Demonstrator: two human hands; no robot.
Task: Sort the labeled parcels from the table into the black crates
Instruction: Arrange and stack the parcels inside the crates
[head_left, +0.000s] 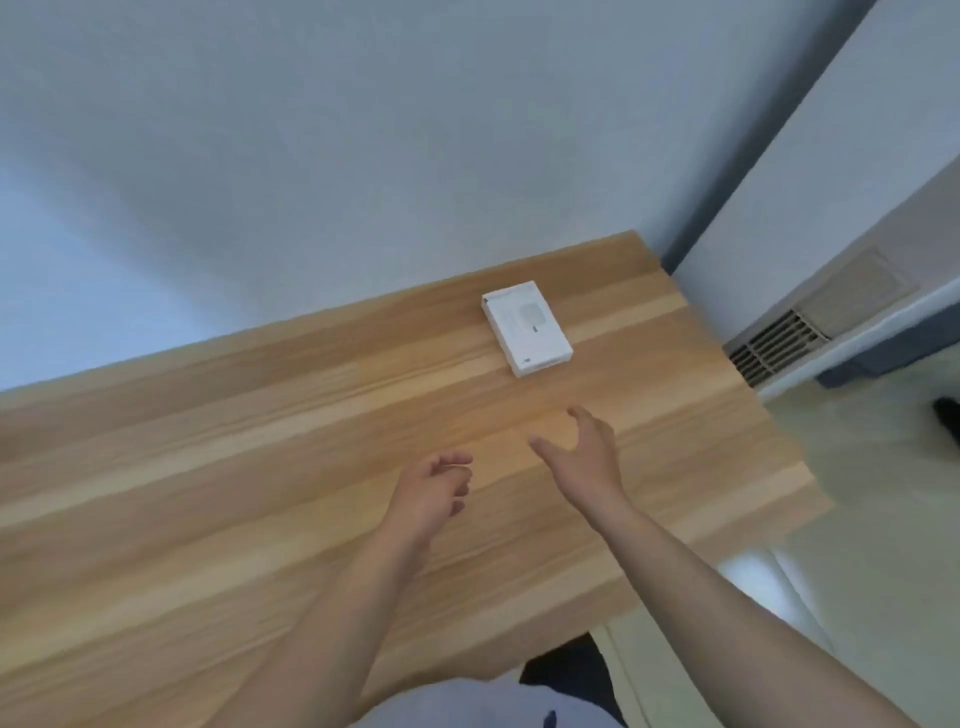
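Note:
A flat white parcel (525, 327) with a pale label lies on the wooden table (260, 467), near its far right corner by the wall. My right hand (584, 457) hovers over the table a short way in front of the parcel, fingers spread and holding nothing. My left hand (434, 493) is further left and nearer to me, fingers loosely curled, also holding nothing. Neither hand touches the parcel. No black crate is in view.
A grey wall runs behind the table. The table's right edge drops to a pale floor (857, 519). A low vent unit (779, 343) stands against the wall at the right. A dark shoe-like shape (948, 415) is at the far right edge.

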